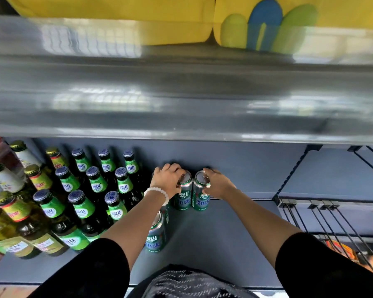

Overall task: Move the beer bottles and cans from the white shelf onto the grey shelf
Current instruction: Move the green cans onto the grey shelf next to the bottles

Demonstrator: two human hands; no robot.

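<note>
Two green beer cans stand side by side at the back of the grey shelf [235, 233]. My left hand [167, 180] grips the top of the left can [184, 195]. My right hand [219, 183] holds the right can [200, 197] from its right side. Another green can [156, 234] stands nearer to me, beside my left forearm, and one more is mostly hidden behind that arm. Several green-labelled beer bottles [96, 186] stand in rows to the left of the cans.
Bottles with gold caps and red-yellow labels [13, 208] fill the far left. The blurred edge of an upper grey shelf [181, 93] hangs overhead, with yellow packages [116, 16] on it. Black wire dividers [332, 220] and orange goods lie at the right.
</note>
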